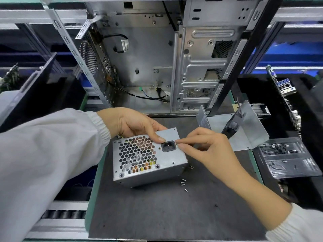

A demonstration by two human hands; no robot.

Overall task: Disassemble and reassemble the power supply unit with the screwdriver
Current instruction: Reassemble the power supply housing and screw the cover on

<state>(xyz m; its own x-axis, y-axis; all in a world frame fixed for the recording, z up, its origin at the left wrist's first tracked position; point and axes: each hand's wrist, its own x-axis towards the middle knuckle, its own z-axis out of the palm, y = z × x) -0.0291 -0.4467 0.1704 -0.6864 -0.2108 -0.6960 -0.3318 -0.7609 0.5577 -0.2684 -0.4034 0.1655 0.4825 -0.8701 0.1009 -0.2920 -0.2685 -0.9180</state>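
Observation:
A grey metal power supply unit (171, 165) stands on the dark work mat (166, 212), its honeycomb grille and black power socket (168, 146) facing me. My left hand (132, 124) grips its top far edge, thumb pressed just above the socket. My right hand (208, 149) pinches a small screw (176, 141) at the hole right of the socket. Several loose screws (183, 182) lie on the mat by the unit's lower right corner. No screwdriver is in view.
An open, emptied computer case (157, 58) stands behind the mat. A grey metal cover panel with a black fan (244, 130) lies to the right, beside a black plastic tray (286, 158) of small parts. A motherboard (286, 95) leans at far right. A black side panel (38, 88) leans at left.

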